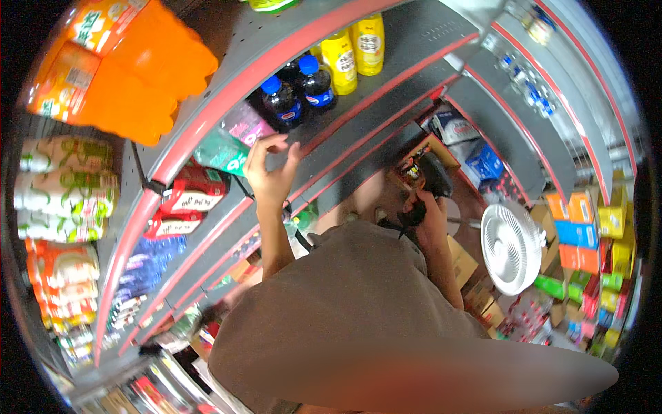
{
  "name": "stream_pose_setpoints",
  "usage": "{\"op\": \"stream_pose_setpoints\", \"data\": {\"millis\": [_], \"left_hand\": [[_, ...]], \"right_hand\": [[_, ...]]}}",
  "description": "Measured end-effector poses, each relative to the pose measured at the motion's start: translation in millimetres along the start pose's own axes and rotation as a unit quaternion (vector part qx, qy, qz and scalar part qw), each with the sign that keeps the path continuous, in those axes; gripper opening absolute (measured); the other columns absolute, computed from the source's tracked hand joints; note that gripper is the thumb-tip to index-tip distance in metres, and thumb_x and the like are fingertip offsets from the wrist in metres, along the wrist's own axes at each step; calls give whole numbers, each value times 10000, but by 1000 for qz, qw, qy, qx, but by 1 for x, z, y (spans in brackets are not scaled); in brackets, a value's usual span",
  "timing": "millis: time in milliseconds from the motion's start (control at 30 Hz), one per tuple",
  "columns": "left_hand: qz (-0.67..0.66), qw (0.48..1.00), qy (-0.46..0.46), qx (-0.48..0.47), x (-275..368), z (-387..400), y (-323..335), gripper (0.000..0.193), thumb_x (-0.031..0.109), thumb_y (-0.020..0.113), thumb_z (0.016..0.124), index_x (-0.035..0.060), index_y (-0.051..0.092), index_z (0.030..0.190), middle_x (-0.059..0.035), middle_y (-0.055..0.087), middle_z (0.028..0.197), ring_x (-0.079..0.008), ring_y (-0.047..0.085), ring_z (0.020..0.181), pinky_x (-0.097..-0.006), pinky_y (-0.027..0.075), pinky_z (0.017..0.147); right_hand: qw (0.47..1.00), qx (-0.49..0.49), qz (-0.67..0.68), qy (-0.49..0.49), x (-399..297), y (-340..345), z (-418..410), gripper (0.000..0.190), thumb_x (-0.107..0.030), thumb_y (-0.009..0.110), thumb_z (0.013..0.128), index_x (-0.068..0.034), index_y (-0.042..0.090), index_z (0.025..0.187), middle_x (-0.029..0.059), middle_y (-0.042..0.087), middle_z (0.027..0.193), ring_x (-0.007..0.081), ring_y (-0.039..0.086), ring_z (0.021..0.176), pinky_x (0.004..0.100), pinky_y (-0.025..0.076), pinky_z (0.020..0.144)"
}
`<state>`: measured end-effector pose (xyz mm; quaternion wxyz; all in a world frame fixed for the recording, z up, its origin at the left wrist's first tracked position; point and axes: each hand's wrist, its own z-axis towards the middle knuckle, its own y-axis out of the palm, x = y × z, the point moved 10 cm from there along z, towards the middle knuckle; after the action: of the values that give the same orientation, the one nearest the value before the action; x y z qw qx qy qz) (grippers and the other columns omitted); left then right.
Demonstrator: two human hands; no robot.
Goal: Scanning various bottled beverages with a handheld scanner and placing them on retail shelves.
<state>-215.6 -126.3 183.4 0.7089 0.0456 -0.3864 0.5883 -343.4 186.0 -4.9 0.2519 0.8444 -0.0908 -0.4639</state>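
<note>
My left hand (270, 173) is raised at the edge of a grey shelf, fingers bent and thumb apart, with nothing between them. It overlaps a green-labelled bottle (222, 151) in view; whether it touches the bottle I cannot tell. Beside that bottle lies a pink-labelled bottle (248, 123). Further along the same shelf are dark cola bottles with blue caps (316, 85) and yellow bottles (340, 59). Lower down, my right hand (432, 215) grips a black handheld device (434, 173), perhaps a barcode scanner.
A white fan (509, 248) stands to the right. Orange shrink-wrapped bottles (139, 77) sit on the upper shelf at left. Red-labelled packages (194, 191) are on the shelf below. An open cardboard box (445, 150) and blue packs (483, 160) lie low by the right shelving.
</note>
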Motion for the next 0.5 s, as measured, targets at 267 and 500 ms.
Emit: {"op": "stream_pose_setpoints", "data": {"millis": [267,500], "left_hand": [[91,976,-196,10,6,-92,-1,230,75,739,770,26,642,973,-96,660,773,-182,637,714,-312,511,686],[164,940,-278,-111,22,-155,5,447,247,767,771,53,599,1138,-156,657,1069,-320,635,1013,-461,487,857]], "right_hand": [[970,-215,-93,68,-7,45,42,163,-106,581,893,-51,543,1041,53,533,750,170,538,636,330,445,621],[925,-329,-85,168,26,68,37,188,-108,581,882,-61,542,1060,57,530,754,178,536,624,354,447,621]]}}
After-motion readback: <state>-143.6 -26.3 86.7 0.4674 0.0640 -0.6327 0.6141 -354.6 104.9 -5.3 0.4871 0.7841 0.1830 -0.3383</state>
